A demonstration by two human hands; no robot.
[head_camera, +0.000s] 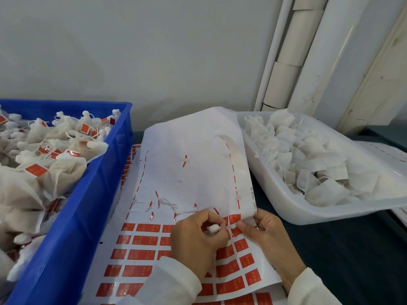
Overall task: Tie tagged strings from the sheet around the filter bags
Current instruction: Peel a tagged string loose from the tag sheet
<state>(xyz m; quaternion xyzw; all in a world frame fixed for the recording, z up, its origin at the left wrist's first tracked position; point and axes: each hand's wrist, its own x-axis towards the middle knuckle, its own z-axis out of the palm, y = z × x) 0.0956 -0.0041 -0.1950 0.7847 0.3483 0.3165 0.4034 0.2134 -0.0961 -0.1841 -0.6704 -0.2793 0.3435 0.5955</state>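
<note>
A sheet of red tags lies on the table in front of me, its used upper part curled up and stripped bare. My left hand rests on the sheet, its fingers curled round the white bunched top of a filter bag. My right hand pinches a red tag at the sheet's right edge, where the curl begins. Whether a string hangs from that tag is too small to tell.
A blue crate at left holds several tied filter bags with red tags. A white tub at right, tilted toward me, holds several loose filter bags. More tag sheets lie beneath. Dark tabletop shows at right; a wall and pipes stand behind.
</note>
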